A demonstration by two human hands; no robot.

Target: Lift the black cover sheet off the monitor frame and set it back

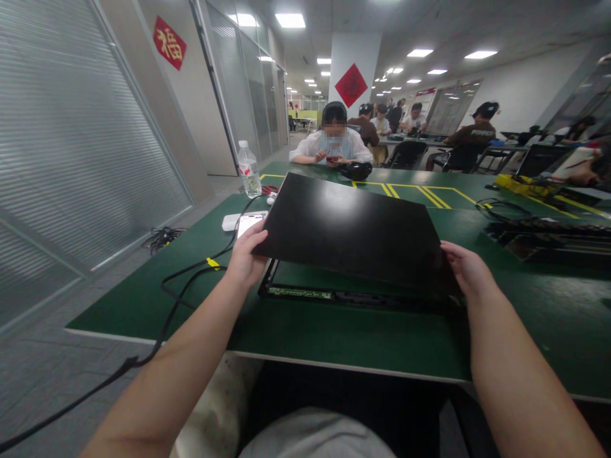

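Observation:
A glossy black display panel (353, 222) is held tilted above the green table, one side edge in each hand. My left hand (248, 254) is closed on its left edge, thumb on the front face. At the right edge, my right hand (465, 267) grips the panel with its fingers mostly behind it. Beneath the panel lies a black frame (344, 299), largely covered by it. A narrow green circuit board (298, 293) shows along the frame's near side. Whether the panel's near edge touches the frame I cannot tell.
A water bottle (249, 170) stands at the table's far left, near a lit phone (249, 221) and a white case (230, 222). Black cable (179, 296) crosses the left side. Dark panels (548, 238) lie stacked at right. Opposite sits a person (334, 143) using a phone.

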